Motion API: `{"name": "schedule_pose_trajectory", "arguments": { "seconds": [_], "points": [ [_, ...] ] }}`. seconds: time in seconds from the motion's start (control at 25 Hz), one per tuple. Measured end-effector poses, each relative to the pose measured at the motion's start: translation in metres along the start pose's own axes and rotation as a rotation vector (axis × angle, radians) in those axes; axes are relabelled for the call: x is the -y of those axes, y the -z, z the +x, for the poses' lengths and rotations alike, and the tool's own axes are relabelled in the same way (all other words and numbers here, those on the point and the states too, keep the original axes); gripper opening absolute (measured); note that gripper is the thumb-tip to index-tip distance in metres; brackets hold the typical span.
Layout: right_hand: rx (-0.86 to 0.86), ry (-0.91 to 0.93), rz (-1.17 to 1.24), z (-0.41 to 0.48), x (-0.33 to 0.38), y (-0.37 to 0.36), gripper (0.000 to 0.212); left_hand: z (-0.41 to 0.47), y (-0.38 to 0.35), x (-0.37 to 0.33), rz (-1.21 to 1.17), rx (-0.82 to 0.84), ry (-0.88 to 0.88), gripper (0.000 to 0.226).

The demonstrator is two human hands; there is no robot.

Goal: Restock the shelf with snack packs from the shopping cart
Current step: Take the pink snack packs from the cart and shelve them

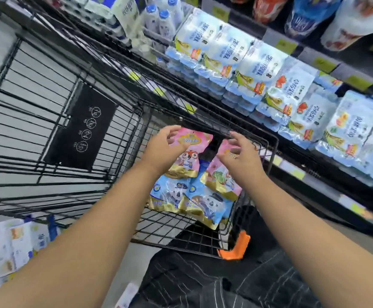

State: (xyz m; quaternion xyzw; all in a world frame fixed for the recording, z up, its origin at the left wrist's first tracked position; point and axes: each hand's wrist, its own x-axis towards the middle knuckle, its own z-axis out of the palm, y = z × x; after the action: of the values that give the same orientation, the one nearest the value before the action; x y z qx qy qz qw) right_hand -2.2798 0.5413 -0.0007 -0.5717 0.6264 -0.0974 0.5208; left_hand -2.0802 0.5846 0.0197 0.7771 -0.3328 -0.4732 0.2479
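Both hands reach into the shopping cart [267,138], where the snack packs [190,196] lie heaped in its near right corner, on the side next to the shelf [288,167]. The left hand [165,150] hovers over the top pink pack [189,157] and the right hand [240,157] over the second pink pack [220,177]. Each grip is spread open and holds nothing, seemingly poised to lift one pack apiece.
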Motion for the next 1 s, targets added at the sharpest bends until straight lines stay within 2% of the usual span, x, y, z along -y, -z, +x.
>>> {"name": "schedule_pose_trajectory", "arguments": {
  "seconds": [0.32, 0.48, 0.6, 0.72, 0.8, 1.0],
  "points": [
    [-0.087, -0.204, -0.053, 0.048, -0.069, -0.055, 0.061, 0.082, -0.021, 0.07, 0.045, 0.088, 0.121, 0.053],
    [-0.158, -0.327, -0.135, 0.07, -0.113, -0.077, 0.066, 0.116, -0.039, 0.11, 0.1, 0.095, 0.195, 0.053],
    [-0.164, -0.427, -0.203, 0.08, -0.141, -0.091, 0.068, 0.136, -0.051, 0.133, 0.173, 0.126, 0.24, 0.061],
    [-0.136, -0.44, -0.232, 0.087, -0.158, -0.106, 0.072, 0.148, -0.061, 0.153, 0.216, 0.144, 0.298, 0.078],
    [-0.145, -0.441, -0.283, 0.088, -0.165, -0.116, 0.065, 0.155, -0.066, 0.166, 0.245, 0.138, 0.333, 0.083],
    [-0.186, -0.341, -0.416, 0.09, -0.174, -0.125, 0.058, 0.163, -0.076, 0.182, 0.239, 0.145, 0.364, 0.056]
  ]
}}
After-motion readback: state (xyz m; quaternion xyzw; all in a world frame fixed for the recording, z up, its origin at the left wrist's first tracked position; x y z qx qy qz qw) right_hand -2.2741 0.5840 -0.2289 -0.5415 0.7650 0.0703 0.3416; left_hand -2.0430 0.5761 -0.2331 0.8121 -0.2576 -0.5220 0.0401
